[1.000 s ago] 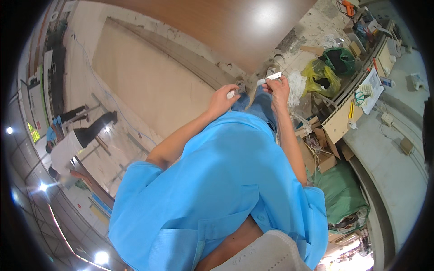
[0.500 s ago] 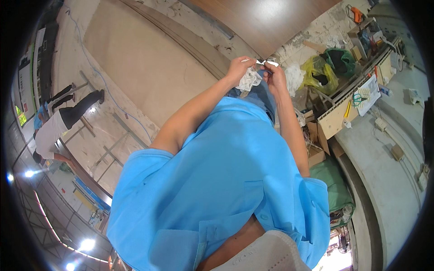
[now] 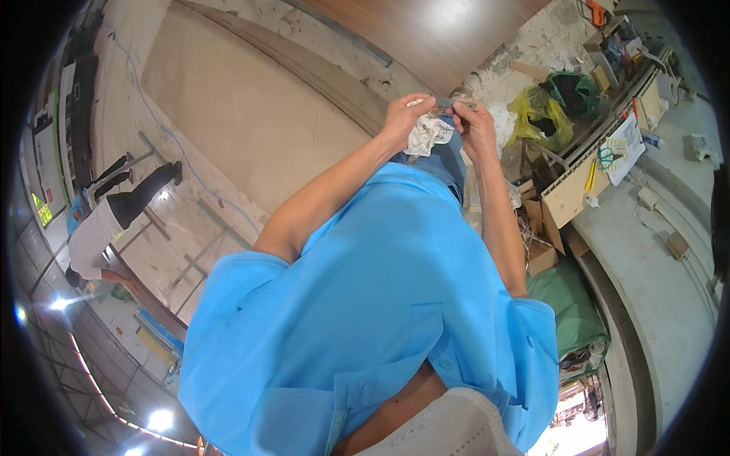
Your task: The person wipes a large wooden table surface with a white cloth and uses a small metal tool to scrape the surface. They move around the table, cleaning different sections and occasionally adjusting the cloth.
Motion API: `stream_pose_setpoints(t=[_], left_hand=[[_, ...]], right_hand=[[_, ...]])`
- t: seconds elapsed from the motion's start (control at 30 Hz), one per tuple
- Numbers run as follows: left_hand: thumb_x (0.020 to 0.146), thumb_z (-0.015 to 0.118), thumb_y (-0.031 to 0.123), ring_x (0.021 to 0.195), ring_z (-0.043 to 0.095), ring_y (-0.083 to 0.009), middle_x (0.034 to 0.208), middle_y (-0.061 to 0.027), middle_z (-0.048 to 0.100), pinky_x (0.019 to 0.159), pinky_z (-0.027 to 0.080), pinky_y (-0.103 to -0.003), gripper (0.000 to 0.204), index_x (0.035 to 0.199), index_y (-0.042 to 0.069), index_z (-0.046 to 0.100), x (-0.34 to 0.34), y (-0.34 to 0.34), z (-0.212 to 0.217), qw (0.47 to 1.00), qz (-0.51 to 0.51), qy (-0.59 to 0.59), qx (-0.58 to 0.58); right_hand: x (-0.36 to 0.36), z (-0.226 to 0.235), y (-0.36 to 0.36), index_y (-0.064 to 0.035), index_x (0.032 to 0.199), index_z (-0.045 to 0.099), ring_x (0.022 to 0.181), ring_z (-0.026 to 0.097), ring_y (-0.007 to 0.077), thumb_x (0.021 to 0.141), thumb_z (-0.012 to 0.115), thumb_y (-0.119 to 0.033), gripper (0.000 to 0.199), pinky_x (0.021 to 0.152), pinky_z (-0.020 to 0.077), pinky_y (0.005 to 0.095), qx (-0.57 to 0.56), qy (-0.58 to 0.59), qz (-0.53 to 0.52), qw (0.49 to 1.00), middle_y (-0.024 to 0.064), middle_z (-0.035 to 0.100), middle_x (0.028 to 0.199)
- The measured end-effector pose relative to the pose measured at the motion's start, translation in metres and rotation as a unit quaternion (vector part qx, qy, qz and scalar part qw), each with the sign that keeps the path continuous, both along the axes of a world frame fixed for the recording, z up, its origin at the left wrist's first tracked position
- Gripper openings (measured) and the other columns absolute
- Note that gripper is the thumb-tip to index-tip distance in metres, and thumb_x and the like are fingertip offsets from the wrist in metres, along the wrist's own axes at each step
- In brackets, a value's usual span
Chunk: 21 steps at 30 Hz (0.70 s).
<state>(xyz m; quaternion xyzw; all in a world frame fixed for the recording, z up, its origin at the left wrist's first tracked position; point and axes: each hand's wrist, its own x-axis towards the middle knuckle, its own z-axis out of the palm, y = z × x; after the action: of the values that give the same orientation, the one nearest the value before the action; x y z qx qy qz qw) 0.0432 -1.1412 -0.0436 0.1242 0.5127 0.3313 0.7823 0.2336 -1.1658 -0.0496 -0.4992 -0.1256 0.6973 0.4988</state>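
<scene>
Grey flat strip [image 3: 443,102] is pinched at opposite ends by left hand [image 3: 407,123] and right hand [image 3: 475,128], held out before blue trousers [image 3: 449,163]. Crumpled white material [image 3: 429,137] is gripped beneath the left hand; yellow bag [image 3: 560,123] is seen farther right.

Light-blue shirt [image 3: 357,281], greyish-white mask [image 3: 464,425] with dotted line, white wad [image 3: 427,138], grey strip [image 3: 443,102], blue jeans [image 3: 447,163], brown wood-grain panel [image 3: 433,38], plain tan board [image 3: 236,91], yellow bag [image 3: 527,105], dark-green bag [image 3: 585,97], orange tool [image 3: 597,14], teal-handled scissors [image 3: 605,157], white sheet [image 3: 628,144].
</scene>
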Motion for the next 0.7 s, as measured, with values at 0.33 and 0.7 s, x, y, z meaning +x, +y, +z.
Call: stream_pose_setpoints(t=[0.33,0.7], left_hand=[[0.098,0.078,0.025,0.084,0.070,-0.0139,0.099,-0.0072,0.077,0.075,0.055,-0.031,0.023,0.104,0.002,0.076,-0.042,0.050,0.044,0.881,-0.215,0.334,0.256],[0.084,0.083,0.024,0.095,0.066,-0.0302,0.103,-0.0071,0.067,0.076,0.054,-0.043,0.033,0.110,0.011,0.068,0.012,0.042,0.051,0.459,-0.417,0.500,0.605]], right_hand=[[0.047,0.020,0.012,0.0000,0.107,0.068,0.064,0.060,0.0093,0.097,0.076,-0.010,0.016,0.054,0.0440,0.0226,0.000,-0.009,-0.253,0.968,0.0103,0.074,0.087],[0.100,-0.046,-0.080,-0.0002,0.108,0.070,0.070,0.061,0.0097,0.096,0.078,-0.013,0.019,0.061,0.0478,0.0260,-0.109,-0.096,-0.302,0.942,0.0086,0.073,0.091]])
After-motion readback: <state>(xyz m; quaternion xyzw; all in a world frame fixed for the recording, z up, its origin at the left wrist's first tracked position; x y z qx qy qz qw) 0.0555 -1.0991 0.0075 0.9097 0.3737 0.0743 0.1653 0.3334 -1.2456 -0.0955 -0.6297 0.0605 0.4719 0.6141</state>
